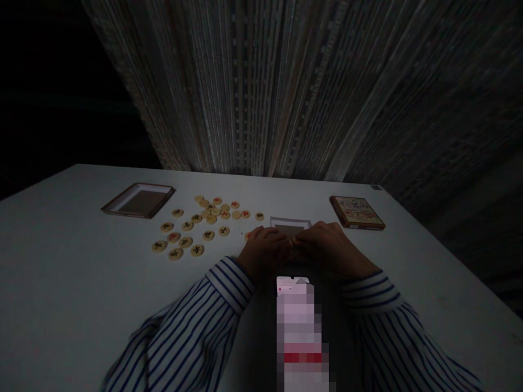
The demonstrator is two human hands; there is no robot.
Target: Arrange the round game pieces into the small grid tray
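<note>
Both of my hands meet in the middle of the white table, over the near part of a white-rimmed box tray [291,221]. My left hand [265,247] is closed, with its fingers curled inward. My right hand [332,246] is closed too, thumb and fingers drawn together beside the left one. Small tan shapes show dimly between the fingertips, too dark to make out. A Chinese chess piece [247,236] with a red mark lies against my left hand, partly covered. Several more round wooden Chinese chess pieces [208,235], marked in red or black, are spread to the left.
An open shallow box half [157,207] lies at the far left of the white table [102,283]. At the right is a flat printed box [359,212]. A lit phone [293,283] is below my hands, its screen mostly blurred. A striped curtain [253,98] hangs behind.
</note>
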